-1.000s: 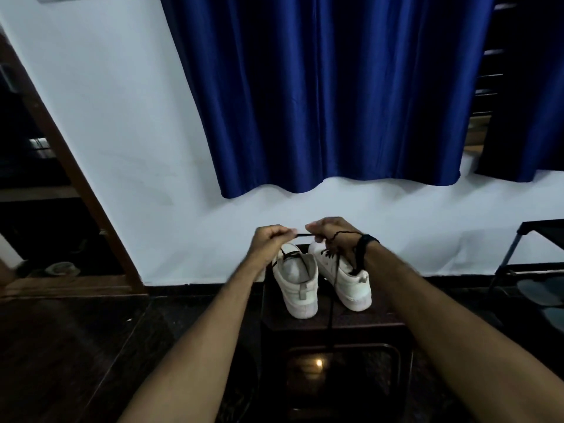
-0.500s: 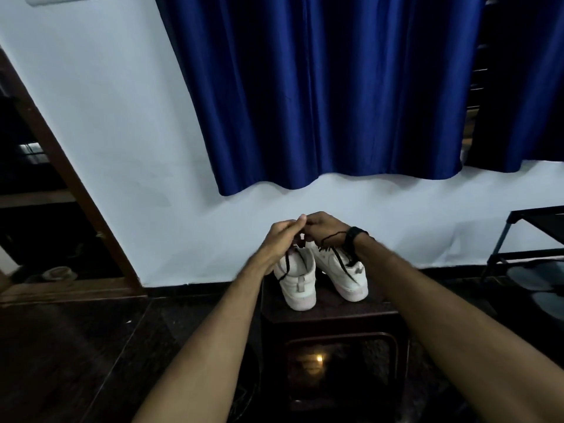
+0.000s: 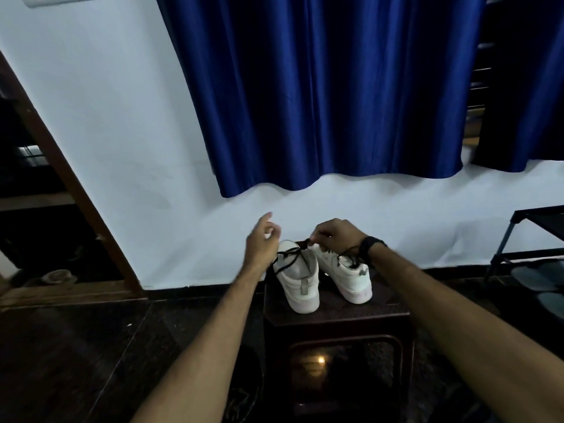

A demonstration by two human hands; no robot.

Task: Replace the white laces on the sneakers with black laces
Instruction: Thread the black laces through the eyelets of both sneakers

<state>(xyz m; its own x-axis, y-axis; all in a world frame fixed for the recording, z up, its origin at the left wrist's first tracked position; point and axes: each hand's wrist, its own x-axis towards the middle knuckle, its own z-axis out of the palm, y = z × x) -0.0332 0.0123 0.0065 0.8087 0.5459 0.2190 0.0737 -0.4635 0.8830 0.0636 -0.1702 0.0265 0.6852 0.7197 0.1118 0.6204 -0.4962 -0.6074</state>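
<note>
Two white sneakers [image 3: 323, 273] stand heels toward the camera on a dark stool [image 3: 335, 319], the left sneaker [image 3: 297, 279] at about 6 o'clock in the view's lower centre, the right sneaker [image 3: 345, 270] just beside it toward 3 o'clock; a black lace [image 3: 290, 258] crosses the left sneaker's opening and one strand hangs over the stool's left edge; the right hand [image 3: 335, 235] pinches the lace's end between curled fingertips above the gap between the shoes, a dark band [image 3: 370, 247] on its wrist and a black cord looped near it; the left hand [image 3: 261, 239] hovers at 9 o'clock from the shoes, fingers loosely spread and holding nothing, though motion blur makes the fingertips hard to read; a blue curtain [image 3: 320, 93] hangs at 12 o'clock against a white wall [image 3: 122, 132]; a brown door frame [image 3: 67, 178] runs at 9 o'clock; a black rack [image 3: 531, 239] stands at 3 o'clock.
</note>
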